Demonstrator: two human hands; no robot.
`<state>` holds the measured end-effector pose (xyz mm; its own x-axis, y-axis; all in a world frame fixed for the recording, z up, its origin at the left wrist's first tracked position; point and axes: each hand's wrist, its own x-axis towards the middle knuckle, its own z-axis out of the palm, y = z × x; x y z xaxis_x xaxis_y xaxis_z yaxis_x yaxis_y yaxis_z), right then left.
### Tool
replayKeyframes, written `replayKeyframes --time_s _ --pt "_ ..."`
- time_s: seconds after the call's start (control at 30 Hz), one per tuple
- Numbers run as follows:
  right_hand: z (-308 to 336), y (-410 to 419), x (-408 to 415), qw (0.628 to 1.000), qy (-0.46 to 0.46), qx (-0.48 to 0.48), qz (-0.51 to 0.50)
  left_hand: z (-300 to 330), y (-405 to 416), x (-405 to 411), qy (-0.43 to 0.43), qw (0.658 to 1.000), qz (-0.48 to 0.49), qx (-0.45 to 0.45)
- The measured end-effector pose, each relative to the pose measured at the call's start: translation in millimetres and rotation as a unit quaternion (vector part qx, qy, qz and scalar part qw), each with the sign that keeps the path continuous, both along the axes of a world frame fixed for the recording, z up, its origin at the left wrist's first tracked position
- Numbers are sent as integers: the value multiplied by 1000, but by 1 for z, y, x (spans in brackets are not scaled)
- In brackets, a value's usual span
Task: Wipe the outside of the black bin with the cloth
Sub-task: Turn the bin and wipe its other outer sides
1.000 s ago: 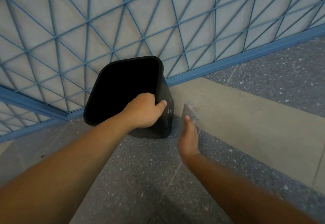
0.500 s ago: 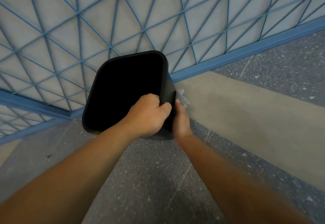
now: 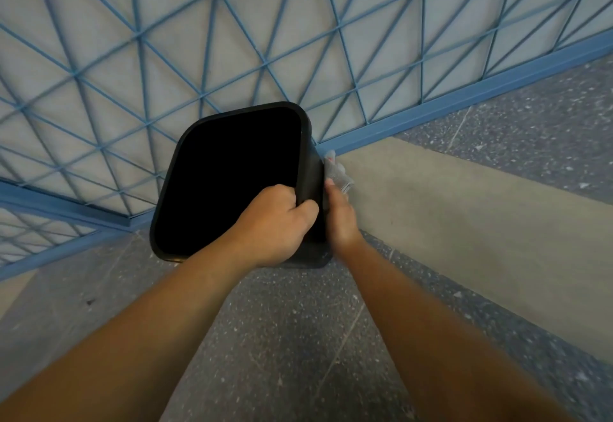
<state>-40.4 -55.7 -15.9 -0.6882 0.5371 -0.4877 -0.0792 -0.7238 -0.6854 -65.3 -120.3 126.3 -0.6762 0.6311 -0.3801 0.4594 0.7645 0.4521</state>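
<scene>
My left hand (image 3: 277, 222) grips the near right corner of the black bin (image 3: 232, 179), fingers curled over the rim into its dark inside and thumb pressed on the outer wall. The bin is tipped so its open mouth faces me, and its base is hidden; it sits over speckled grey floor (image 3: 298, 338) in front of a blue lattice fence (image 3: 232, 40). My right hand (image 3: 340, 219) lies flat against the bin's right outer side, fingers stretched along the wall, pressing a pale grey cloth (image 3: 336, 173) to it. The cloth bunches out beyond my fingertips, touching the bin just below the rim. A plain beige strip (image 3: 464, 209) of flooring runs to the right of the bin
</scene>
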Motion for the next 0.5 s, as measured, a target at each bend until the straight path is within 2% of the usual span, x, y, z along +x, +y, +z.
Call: replayKeyframes --time_s 0.03,0.1,0.2,0.33,0.43,0.5 --pt "-7 7 -3 999 -39 -37 6 0 1 1 2 1000 1 3" --pt "-15 13 -3 995 -60 -71 30 1 2 2 7 1000 2 5" --pt "4 -4 7 1000 -17 -4 21 2 1 1 3 1000 5 6" --pt "12 2 -5 999 15 28 2 2 2 0 -2 1000 1 1" --pt "-1 10 -11 998 -23 -62 1 3 2 1 6 1000 0 8" --pt "-8 3 -1 995 -38 -89 23 3 1 1 11 1000 -1 7"
